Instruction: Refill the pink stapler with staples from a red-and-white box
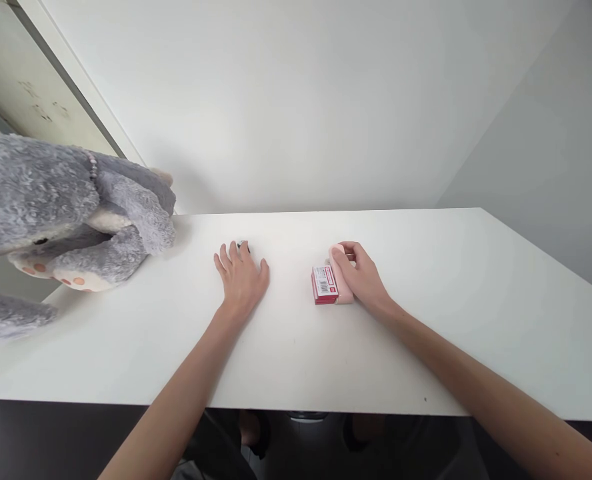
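Note:
My left hand lies on the white table with its fingers spread, resting over a small dark object that peeks out past the fingertips. My right hand is curled around a pink stapler-like thing. A small red and white box with a barcode label sits against the pink thing's left side. What the dark object is I cannot make out.
A large grey plush toy with pink paw pads lies on the table's far left corner. White walls stand behind the table and to the right. A dark floor shows below the near edge.

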`<state>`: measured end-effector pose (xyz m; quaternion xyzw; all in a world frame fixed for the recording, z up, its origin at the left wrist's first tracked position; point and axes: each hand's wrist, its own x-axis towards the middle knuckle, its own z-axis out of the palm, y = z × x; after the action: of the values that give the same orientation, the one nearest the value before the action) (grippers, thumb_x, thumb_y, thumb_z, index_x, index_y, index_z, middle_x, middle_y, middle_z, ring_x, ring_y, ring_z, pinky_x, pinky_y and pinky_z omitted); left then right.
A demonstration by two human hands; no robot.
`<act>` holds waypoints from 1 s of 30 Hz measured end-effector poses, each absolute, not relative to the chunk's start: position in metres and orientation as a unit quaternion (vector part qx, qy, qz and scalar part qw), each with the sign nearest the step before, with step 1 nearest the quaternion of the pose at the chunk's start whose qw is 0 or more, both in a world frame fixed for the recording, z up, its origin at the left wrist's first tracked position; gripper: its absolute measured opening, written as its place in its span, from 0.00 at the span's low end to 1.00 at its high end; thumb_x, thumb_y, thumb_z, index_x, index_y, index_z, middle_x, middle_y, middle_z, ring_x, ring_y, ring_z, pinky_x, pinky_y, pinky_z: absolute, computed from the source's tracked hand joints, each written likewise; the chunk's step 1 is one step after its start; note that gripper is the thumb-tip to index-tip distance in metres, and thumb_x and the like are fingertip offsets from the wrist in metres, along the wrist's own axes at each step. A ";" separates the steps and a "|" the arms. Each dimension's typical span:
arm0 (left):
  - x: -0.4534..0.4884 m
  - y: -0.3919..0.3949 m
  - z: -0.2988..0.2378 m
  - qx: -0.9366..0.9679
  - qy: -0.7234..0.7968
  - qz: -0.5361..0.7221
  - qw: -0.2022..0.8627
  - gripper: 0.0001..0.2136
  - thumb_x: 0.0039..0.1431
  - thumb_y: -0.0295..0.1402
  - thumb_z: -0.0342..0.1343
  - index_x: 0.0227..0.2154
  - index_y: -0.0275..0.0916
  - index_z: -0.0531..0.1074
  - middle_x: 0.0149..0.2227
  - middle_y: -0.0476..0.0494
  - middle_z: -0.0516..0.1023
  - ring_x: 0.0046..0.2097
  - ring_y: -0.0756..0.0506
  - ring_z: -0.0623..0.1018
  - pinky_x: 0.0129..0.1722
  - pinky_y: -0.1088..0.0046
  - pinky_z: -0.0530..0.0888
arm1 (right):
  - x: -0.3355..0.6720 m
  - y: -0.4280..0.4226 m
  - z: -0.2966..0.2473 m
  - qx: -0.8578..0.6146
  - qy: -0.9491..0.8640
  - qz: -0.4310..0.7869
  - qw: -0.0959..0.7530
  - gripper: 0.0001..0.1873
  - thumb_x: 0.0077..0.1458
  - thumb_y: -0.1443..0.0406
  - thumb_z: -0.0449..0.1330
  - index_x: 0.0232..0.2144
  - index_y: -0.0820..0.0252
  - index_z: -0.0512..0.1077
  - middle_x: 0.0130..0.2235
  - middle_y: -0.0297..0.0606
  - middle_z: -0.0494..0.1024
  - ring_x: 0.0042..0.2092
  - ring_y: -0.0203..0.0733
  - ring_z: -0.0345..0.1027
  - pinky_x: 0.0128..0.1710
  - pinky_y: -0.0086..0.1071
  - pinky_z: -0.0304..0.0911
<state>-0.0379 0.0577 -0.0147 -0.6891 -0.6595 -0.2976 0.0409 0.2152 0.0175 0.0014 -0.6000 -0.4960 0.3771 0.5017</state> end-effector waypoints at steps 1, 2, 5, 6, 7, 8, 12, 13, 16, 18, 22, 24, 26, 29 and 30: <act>-0.037 0.058 -0.015 -0.697 -0.648 -0.305 0.037 0.28 0.63 0.38 0.53 0.62 0.29 0.63 0.68 0.19 0.62 0.74 0.21 0.52 0.70 0.32 0.47 | 0.215 0.017 0.001 -0.600 -0.497 0.376 0.502 0.24 0.61 0.43 0.59 0.48 0.52 0.72 0.53 0.41 0.78 0.53 0.49 0.72 0.49 0.42 0.68; -0.036 0.058 -0.015 -0.705 -0.636 -0.312 0.033 0.27 0.63 0.37 0.53 0.62 0.30 0.63 0.68 0.20 0.62 0.74 0.22 0.53 0.70 0.32 0.48 | 0.215 0.017 0.002 -0.599 -0.498 0.375 0.502 0.24 0.61 0.43 0.59 0.48 0.52 0.72 0.53 0.41 0.78 0.53 0.49 0.72 0.49 0.42 0.68; -0.033 0.057 -0.015 -0.731 -0.600 -0.324 0.016 0.25 0.63 0.34 0.53 0.62 0.34 0.64 0.67 0.24 0.65 0.73 0.25 0.57 0.70 0.34 0.54 | 0.215 0.017 0.003 -0.598 -0.499 0.374 0.503 0.24 0.61 0.43 0.59 0.47 0.52 0.72 0.52 0.42 0.78 0.53 0.49 0.72 0.50 0.42 0.68; -0.032 0.056 -0.015 -0.741 -0.589 -0.322 0.007 0.24 0.63 0.33 0.52 0.62 0.35 0.64 0.67 0.25 0.66 0.72 0.26 0.59 0.70 0.36 0.56 | 0.215 0.016 0.003 -0.599 -0.499 0.374 0.502 0.24 0.61 0.43 0.59 0.48 0.52 0.72 0.52 0.42 0.78 0.53 0.49 0.72 0.50 0.42 0.68; -0.030 0.055 -0.014 -0.752 -0.577 -0.318 -0.003 0.24 0.64 0.33 0.51 0.62 0.35 0.65 0.67 0.26 0.66 0.72 0.27 0.60 0.70 0.38 0.58 | 0.215 0.016 0.004 -0.601 -0.498 0.375 0.501 0.24 0.61 0.43 0.59 0.48 0.52 0.72 0.52 0.42 0.78 0.53 0.49 0.72 0.50 0.42 0.68; -0.029 0.054 -0.013 -0.764 -0.565 -0.312 -0.014 0.23 0.65 0.32 0.50 0.62 0.35 0.65 0.67 0.27 0.66 0.72 0.29 0.62 0.69 0.39 0.59 | 0.215 0.016 0.004 -0.601 -0.497 0.375 0.500 0.24 0.61 0.43 0.59 0.48 0.52 0.72 0.52 0.41 0.78 0.53 0.49 0.72 0.51 0.42 0.68; -0.018 0.045 -0.007 -0.820 -0.497 -0.278 -0.055 0.24 0.68 0.29 0.45 0.65 0.38 0.64 0.69 0.33 0.66 0.71 0.35 0.65 0.70 0.44 0.62 | 0.214 0.016 0.005 -0.601 -0.497 0.379 0.499 0.23 0.62 0.44 0.59 0.47 0.52 0.72 0.52 0.41 0.78 0.53 0.48 0.72 0.50 0.42 0.68; -0.015 0.042 -0.006 -0.836 -0.474 -0.269 -0.066 0.24 0.68 0.28 0.44 0.66 0.39 0.63 0.69 0.34 0.66 0.71 0.36 0.64 0.70 0.46 0.62 | 0.214 0.016 0.005 -0.601 -0.497 0.377 0.500 0.23 0.62 0.44 0.59 0.47 0.52 0.72 0.52 0.41 0.78 0.53 0.48 0.72 0.50 0.41 0.68; -0.006 0.034 -0.002 -0.871 -0.411 -0.250 -0.101 0.28 0.68 0.25 0.42 0.70 0.40 0.57 0.72 0.38 0.63 0.73 0.39 0.60 0.72 0.49 0.61 | 0.214 0.017 0.003 -0.600 -0.500 0.371 0.502 0.23 0.62 0.44 0.59 0.47 0.52 0.72 0.52 0.41 0.78 0.54 0.48 0.72 0.51 0.42 0.67; -0.002 0.029 0.000 -0.872 -0.400 -0.255 -0.118 0.29 0.68 0.24 0.42 0.71 0.41 0.53 0.72 0.38 0.62 0.74 0.40 0.59 0.72 0.49 0.61 | 0.214 0.018 0.003 -0.598 -0.501 0.370 0.505 0.23 0.61 0.44 0.59 0.47 0.52 0.72 0.52 0.41 0.79 0.53 0.49 0.72 0.51 0.41 0.67; 0.001 0.025 0.003 -0.853 -0.426 -0.262 -0.151 0.27 0.68 0.25 0.43 0.69 0.40 0.58 0.69 0.38 0.66 0.72 0.38 0.62 0.70 0.48 0.64 | 0.214 0.018 0.002 -0.599 -0.499 0.372 0.503 0.23 0.61 0.43 0.59 0.47 0.53 0.72 0.52 0.41 0.79 0.53 0.49 0.72 0.50 0.41 0.68; 0.001 0.024 0.004 -0.851 -0.424 -0.256 -0.174 0.27 0.68 0.25 0.43 0.69 0.41 0.57 0.68 0.40 0.69 0.72 0.38 0.62 0.69 0.48 0.65 | 0.214 0.017 0.002 -0.600 -0.502 0.370 0.502 0.23 0.61 0.44 0.58 0.47 0.53 0.73 0.52 0.41 0.79 0.53 0.49 0.72 0.50 0.41 0.67; 0.000 0.024 0.004 -0.856 -0.409 -0.253 -0.191 0.28 0.68 0.25 0.43 0.70 0.44 0.55 0.67 0.43 0.72 0.72 0.39 0.62 0.68 0.47 0.66 | 0.214 0.017 0.002 -0.601 -0.504 0.366 0.501 0.23 0.62 0.44 0.58 0.47 0.53 0.72 0.52 0.41 0.79 0.53 0.49 0.72 0.51 0.41 0.67; 0.000 0.023 0.003 -0.860 -0.396 -0.257 -0.197 0.30 0.67 0.24 0.44 0.70 0.46 0.54 0.65 0.45 0.75 0.71 0.39 0.63 0.67 0.47 0.67 | 0.214 0.017 0.002 -0.600 -0.505 0.365 0.501 0.23 0.62 0.44 0.58 0.47 0.53 0.72 0.52 0.41 0.79 0.54 0.49 0.72 0.51 0.41 0.67; 0.000 0.023 0.003 -0.858 -0.397 -0.259 -0.197 0.30 0.67 0.24 0.44 0.70 0.46 0.54 0.64 0.45 0.75 0.71 0.38 0.64 0.67 0.47 0.67 | 0.214 0.017 0.003 -0.600 -0.506 0.365 0.502 0.23 0.62 0.44 0.58 0.47 0.53 0.72 0.52 0.41 0.79 0.54 0.49 0.72 0.51 0.41 0.67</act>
<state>0.0002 0.0228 0.0031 -0.8582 -0.3970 -0.2593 -0.1966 0.2137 0.0173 0.0026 -0.5996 -0.5057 0.3649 0.5016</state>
